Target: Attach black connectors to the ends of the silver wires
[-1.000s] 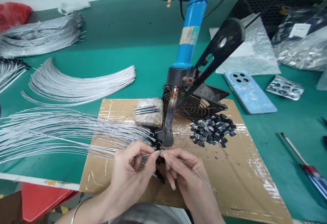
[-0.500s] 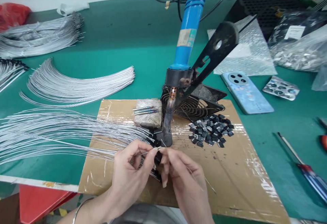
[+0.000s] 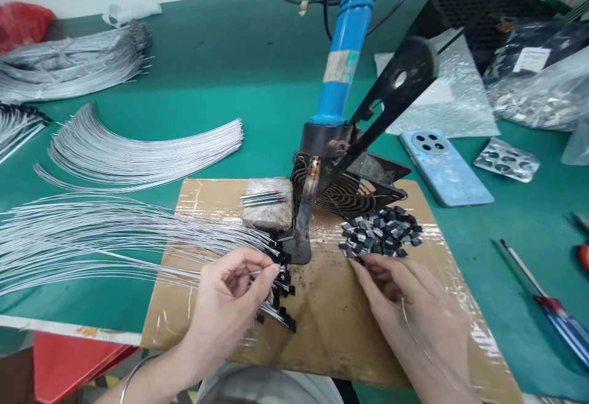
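Between thumb and forefinger my left hand [image 3: 239, 296] pinches a thin white wire, near its tip. Below and beside that hand, several black-ended white wires [image 3: 280, 318] lie on the cardboard. My right hand [image 3: 409, 306] reaches the near edge of a pile of small black rectangular pieces [image 3: 381, 232]. Its thumb and fingertips close on one of them, partly hidden by the fingers. A fine, pale strand [image 3: 411, 330] runs across the back of this hand. Just beyond the hands stands a dark metal nozzle [image 3: 304, 213] under a blue tube [image 3: 347, 42].
A block with short rods [image 3: 267, 213] and a round fan grille [image 3: 354, 198] flank the nozzle on the cardboard sheet [image 3: 331, 336]. White wire bundles [image 3: 147, 158] spread at left. A blue phone [image 3: 446, 167], a blister pack [image 3: 506, 159] and a screwdriver [image 3: 547, 303] lie right.
My right hand has left my left hand's fingertips and moved right to the pile of black pieces. My left hand stays nearly in place, still pinching the wire.
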The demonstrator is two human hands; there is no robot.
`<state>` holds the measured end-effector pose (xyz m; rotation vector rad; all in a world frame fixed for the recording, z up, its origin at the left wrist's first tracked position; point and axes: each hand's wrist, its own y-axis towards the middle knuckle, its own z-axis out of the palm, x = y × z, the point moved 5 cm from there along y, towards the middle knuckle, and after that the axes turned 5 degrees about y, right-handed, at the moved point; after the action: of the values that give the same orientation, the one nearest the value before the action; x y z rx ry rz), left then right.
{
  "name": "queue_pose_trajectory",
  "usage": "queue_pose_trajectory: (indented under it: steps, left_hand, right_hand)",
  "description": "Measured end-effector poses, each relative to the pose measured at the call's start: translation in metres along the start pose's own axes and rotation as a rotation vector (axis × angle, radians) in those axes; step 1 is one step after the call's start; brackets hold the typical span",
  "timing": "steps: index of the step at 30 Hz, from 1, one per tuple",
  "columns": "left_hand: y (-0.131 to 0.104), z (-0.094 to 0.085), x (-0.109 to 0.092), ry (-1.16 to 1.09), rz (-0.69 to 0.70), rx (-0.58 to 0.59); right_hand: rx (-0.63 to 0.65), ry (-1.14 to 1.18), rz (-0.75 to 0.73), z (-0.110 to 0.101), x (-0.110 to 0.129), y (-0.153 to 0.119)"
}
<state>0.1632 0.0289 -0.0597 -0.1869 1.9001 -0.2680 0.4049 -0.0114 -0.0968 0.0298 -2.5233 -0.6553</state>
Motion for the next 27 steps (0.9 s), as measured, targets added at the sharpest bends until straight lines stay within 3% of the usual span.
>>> queue_pose_trajectory:
  steps: [3,9,12,15,19,27]
  left_hand:
    - [0.001,0.0,0.0,-0.007,0.003,0.01]
    - [0.0,0.0,0.0,-0.002,0.026,0.042]
    - [-0.001,0.001,-0.001,-0.007,0.036,0.065]
    - [-0.001,0.002,0.0,-0.021,0.035,0.082]
    - [-0.001,0.002,0.002,-0.009,0.026,0.079]
    - [0.004,0.0,-0.004,-0.018,0.014,0.04]
  right_hand:
    - [0.005,-0.006,-0.005,0.0,0.001,0.0]
    - [0.024,-0.044,0.148,0.001,-0.005,-0.001]
    - [0.019,0.069,0.384,0.001,-0.014,-0.007]
    - [0.009,0.354,0.661,0.006,-0.018,-0.016]
    - [-0.059,0.669,0.752,0.008,-0.001,-0.015]
    - [-0.065,0.886,0.794,0.01,0.042,0.0]
